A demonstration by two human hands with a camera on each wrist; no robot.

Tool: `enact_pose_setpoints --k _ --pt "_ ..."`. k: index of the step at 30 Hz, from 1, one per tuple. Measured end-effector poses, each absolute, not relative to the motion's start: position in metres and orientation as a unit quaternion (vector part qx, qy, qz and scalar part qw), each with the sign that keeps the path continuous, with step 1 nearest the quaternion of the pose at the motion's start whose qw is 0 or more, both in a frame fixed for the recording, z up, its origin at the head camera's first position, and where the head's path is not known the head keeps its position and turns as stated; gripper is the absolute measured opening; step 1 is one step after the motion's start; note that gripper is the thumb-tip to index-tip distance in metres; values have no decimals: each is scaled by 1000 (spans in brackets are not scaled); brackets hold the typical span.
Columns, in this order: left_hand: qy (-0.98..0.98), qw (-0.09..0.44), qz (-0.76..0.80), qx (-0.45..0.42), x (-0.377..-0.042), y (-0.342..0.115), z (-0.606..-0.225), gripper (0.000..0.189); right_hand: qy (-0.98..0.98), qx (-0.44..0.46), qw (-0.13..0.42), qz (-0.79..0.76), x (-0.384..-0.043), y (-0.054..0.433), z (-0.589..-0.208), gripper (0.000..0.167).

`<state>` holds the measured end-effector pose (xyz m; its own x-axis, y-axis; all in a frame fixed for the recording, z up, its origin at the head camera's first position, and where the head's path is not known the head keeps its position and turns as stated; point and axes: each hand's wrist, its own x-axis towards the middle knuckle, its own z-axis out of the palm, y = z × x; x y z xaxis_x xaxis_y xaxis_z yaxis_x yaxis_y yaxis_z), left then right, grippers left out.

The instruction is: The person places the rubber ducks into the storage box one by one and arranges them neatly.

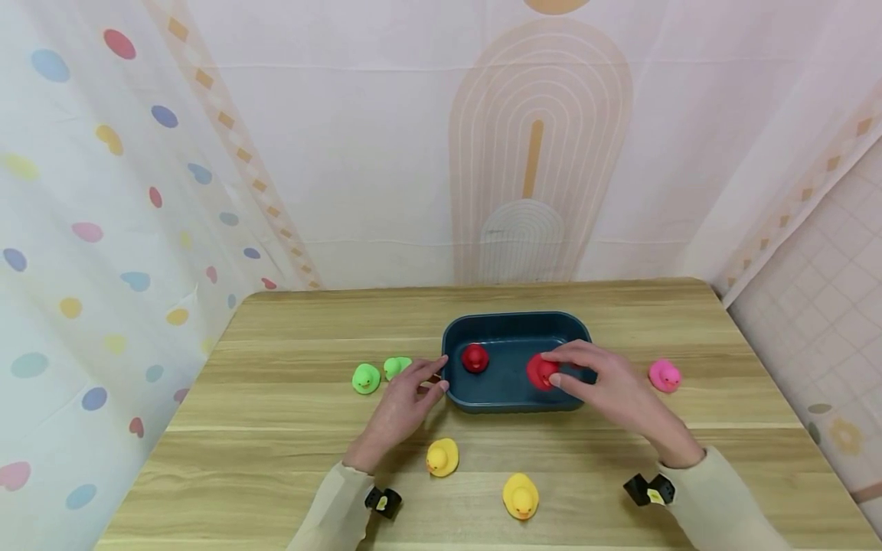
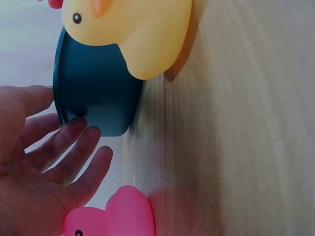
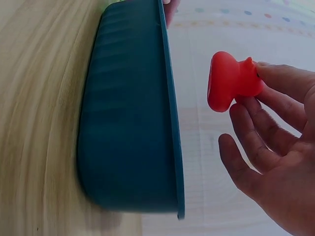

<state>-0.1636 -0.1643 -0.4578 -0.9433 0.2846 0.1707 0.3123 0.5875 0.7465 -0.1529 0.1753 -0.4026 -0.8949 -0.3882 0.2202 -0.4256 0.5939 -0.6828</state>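
Observation:
A dark blue rectangular tub (image 1: 513, 404) stands on the table, with one red rubber duck (image 1: 475, 358) inside at its left. Over the tub's right part, my right hand (image 1: 616, 386) pinches a second red rubber duck (image 3: 224, 81) between thumb and fingertips. The right wrist view shows this duck in the air above the rim. My left hand (image 1: 400, 405) touches the tub's left end, its fairly straight fingers (image 2: 74, 160) against the wall and rim. A yellow duck (image 2: 142, 34) and a pink duck (image 2: 130, 214) appear near that hand in the left wrist view.
Two green ducks (image 1: 366, 379) sit left of the tub, one partly behind my left hand. Two yellow ducks, one nearer the front edge (image 1: 521, 496), lie before the tub. Another pink duck (image 1: 664, 376) is to its right. Patterned curtains (image 1: 344, 153) hang behind the table (image 1: 276, 459).

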Motion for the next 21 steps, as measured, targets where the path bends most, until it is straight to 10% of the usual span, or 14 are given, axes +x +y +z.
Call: enact_pose_setpoints --k 21 --pt "-886 16 -429 -173 -165 -165 -458 45 -878 244 19 411 -187 149 -415 30"
